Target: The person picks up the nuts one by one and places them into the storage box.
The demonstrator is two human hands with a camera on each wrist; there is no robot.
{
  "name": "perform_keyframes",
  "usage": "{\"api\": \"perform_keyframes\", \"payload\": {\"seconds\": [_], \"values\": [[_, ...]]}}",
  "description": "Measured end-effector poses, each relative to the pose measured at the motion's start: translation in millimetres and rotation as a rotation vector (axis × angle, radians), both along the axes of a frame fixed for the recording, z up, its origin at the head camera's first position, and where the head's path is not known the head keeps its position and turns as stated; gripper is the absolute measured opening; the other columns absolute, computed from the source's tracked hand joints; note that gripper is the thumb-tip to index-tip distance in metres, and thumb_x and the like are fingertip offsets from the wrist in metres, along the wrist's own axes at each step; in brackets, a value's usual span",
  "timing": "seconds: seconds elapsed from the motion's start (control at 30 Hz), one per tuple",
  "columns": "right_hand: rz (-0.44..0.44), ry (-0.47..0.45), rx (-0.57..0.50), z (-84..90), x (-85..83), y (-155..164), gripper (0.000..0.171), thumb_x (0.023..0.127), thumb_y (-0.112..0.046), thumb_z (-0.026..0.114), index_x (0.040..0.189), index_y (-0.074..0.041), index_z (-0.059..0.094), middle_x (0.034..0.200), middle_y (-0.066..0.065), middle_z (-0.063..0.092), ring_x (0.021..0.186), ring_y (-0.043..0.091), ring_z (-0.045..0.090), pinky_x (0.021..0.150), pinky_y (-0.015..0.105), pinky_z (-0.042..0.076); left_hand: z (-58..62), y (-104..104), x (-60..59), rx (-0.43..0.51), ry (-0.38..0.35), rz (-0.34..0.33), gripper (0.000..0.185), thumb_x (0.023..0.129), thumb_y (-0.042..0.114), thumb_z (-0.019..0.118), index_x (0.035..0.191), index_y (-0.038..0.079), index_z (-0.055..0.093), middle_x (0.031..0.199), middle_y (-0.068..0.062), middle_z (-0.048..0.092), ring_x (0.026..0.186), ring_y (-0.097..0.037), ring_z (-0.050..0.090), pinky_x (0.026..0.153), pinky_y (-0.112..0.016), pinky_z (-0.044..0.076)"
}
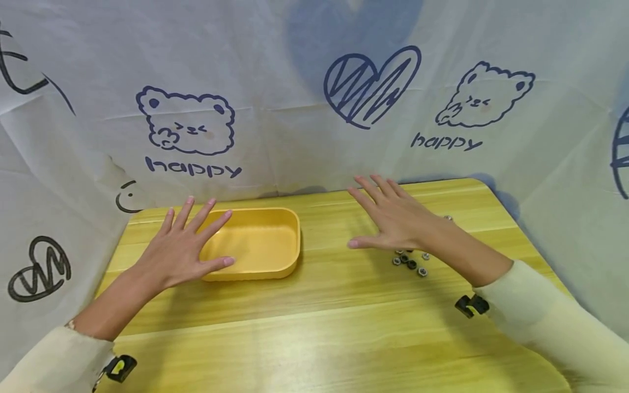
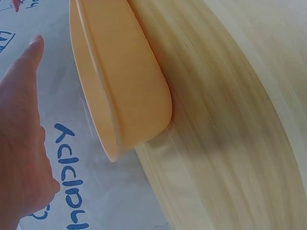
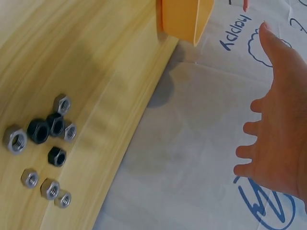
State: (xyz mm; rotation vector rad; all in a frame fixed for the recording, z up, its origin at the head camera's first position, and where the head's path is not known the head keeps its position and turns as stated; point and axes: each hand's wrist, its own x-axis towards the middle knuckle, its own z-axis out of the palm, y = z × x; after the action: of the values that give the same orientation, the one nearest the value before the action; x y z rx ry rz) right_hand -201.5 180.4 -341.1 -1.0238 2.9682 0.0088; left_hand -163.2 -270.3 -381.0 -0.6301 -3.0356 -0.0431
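Head view: see left hand (image 1: 179, 248) and right hand (image 1: 395, 218) held out over table (image 1: 304, 338), backs toward the camera, fingers straight and fanned, both released, gripping nothing. Find yellow tray (image 1: 267, 240) on the left half of the tabletop, partly hidden behind left hand, no nuts visible inside. Find loose nuts (image 1: 411, 265) on the right half, near and below the right forearm. Count eight here: five silver, three black; can't rule out more behind the arm. Also count one tray, two dark clips (image 1: 121, 368), one by each sleeve (image 1: 550, 316), and two bear drawings (image 1: 189, 123) on the backdrop (image 1: 275, 153).

Judging the step: reads as a free-hand ready pose, ahead of any contact. For handling the nuts, would call for lowering right hand and bringing thumb and fingertips together to pinch small pieces singly; could use left hand to steady the tray.

Left wrist view: see left hand at the left edge, thumb extended, apart from the tray wall. Can't make out the other fingers well. No nuts in shot.

Right wrist view: see right hand at the right edge, thumb and fingers spread, well apart from the cluster. Count nine: six silver, three black, several touching. Take nine as the minimum.
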Motion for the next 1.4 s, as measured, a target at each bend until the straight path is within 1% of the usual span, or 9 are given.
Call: {"api": "perform_keyframes", "payload": {"seconds": [0.17, 0.43, 0.7, 0.97, 1.1, 1.3, 1.4], "values": [[0.003, -0.012, 0.004, -0.1, -2.4, -13.0, 0.111, 0.087, -0.083, 0.049, 0.168, -0.019, 0.009, 0.176, 0.011, 0.003, 0.162, 0.042, 0.005, 0.128, 0.065, 0.013, -1.1, -2.6, -1.0, 0.007, -0.008, 0.012, 0.092, 0.090, 0.076, 0.053, 0.166, 0.036, 0.019, 0.176, -0.010, 0.011, 0.161, -0.050, 0.003, 0.121, -0.077, 0.008], [0.008, -0.028, -0.001, -8.9, -7.8, -29.8, 0.112, 0.087, -0.084, 0.046, 0.168, -0.016, 0.009, 0.176, 0.013, 0.006, 0.162, 0.042, 0.006, 0.128, 0.063, 0.013, -4.6, -7.3, -2.1, 0.006, -0.019, 0.041, 0.095, 0.090, 0.077, 0.051, 0.167, 0.035, 0.014, 0.176, -0.010, 0.009, 0.160, -0.050, 0.001, 0.121, -0.077, 0.006], [0.020, -0.027, -0.008, -20.8, -12.3, -45.9, 0.110, 0.088, -0.084, 0.046, 0.167, -0.013, 0.014, 0.174, 0.015, 0.015, 0.160, 0.042, 0.016, 0.127, 0.064, 0.019, -10.9, -12.8, -2.6, 0.010, -0.018, 0.048, 0.096, 0.090, 0.078, 0.049, 0.167, 0.033, 0.013, 0.176, -0.013, 0.011, 0.160, -0.052, 0.003, 0.120, -0.078, 0.006], [0.036, -0.032, -0.009, -25.5, -14.6, -64.4, 0.111, 0.088, -0.086, 0.042, 0.167, -0.014, 0.013, 0.172, 0.016, 0.019, 0.159, 0.042, 0.021, 0.127, 0.061, 0.019, -16.4, -20.7, -1.5, 0.004, -0.035, 0.078, 0.097, 0.090, 0.078, 0.048, 0.167, 0.030, 0.013, 0.175, -0.015, 0.010, 0.158, -0.055, 0.004, 0.118, -0.080, 0.006], [0.039, -0.020, -0.014, -25.6, -16.3, -70.8, 0.109, 0.089, -0.084, 0.042, 0.166, -0.012, 0.015, 0.171, 0.017, 0.021, 0.158, 0.041, 0.023, 0.127, 0.061, 0.020, -19.5, -23.5, -3.7, -0.002, -0.031, 0.088, 0.098, 0.090, 0.079, 0.048, 0.167, 0.029, 0.012, 0.175, -0.016, 0.011, 0.158, -0.056, 0.005, 0.118, -0.079, 0.006], [0.035, -0.047, -0.009, -29.3, -17.9, -80.8, 0.109, 0.090, -0.085, 0.039, 0.166, -0.011, 0.015, 0.172, 0.015, 0.019, 0.159, 0.041, 0.022, 0.127, 0.062, 0.019, -22.9, -30.2, -4.5, 0.013, -0.062, 0.123, 0.100, 0.090, 0.080, 0.047, 0.168, 0.029, 0.010, 0.175, -0.015, 0.007, 0.158, -0.055, 0.003, 0.119, -0.079, 0.004], [0.040, -0.046, -0.007, -32.7, -18.7, -86.1, 0.110, 0.089, -0.086, 0.038, 0.166, -0.011, 0.016, 0.172, 0.015, 0.021, 0.158, 0.041, 0.023, 0.128, 0.061, 0.020, -24.7, -33.5, -4.0, 0.017, -0.072, 0.133, 0.100, 0.090, 0.080, 0.047, 0.168, 0.028, 0.011, 0.175, -0.016, 0.009, 0.158, -0.055, 0.005, 0.118, -0.079, 0.004]]}}
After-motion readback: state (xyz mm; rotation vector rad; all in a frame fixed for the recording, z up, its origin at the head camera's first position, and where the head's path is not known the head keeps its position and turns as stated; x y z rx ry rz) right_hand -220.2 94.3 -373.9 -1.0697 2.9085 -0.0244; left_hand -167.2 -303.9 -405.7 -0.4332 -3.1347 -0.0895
